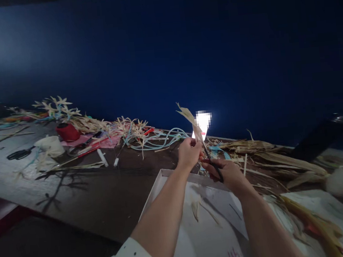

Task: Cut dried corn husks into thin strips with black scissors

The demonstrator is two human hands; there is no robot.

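Note:
Near the middle of the view, my left hand (188, 154) pinches a pale dried husk strip (188, 115) that sticks upward from the fingers. My right hand (224, 172) is closed around dark-handled scissors (217, 171), whose blades point up toward the strip beside my left fingers. Whether the blades touch the strip I cannot tell. Below both hands lies a shallow white box or lid (182, 240) with a few cut husk scraps (195, 211) in it and pinkish handwriting at its lower right.
A bright lamp (203, 121) glows just behind my hands. Leftward on the table (111, 191) are husk flowers (132, 128), pale blue tubing (169, 137), a red thread spool (68, 131) and black scissors (20, 153). Long dried husks (296, 165) lie to the right. A blue wall (153, 65) stands behind.

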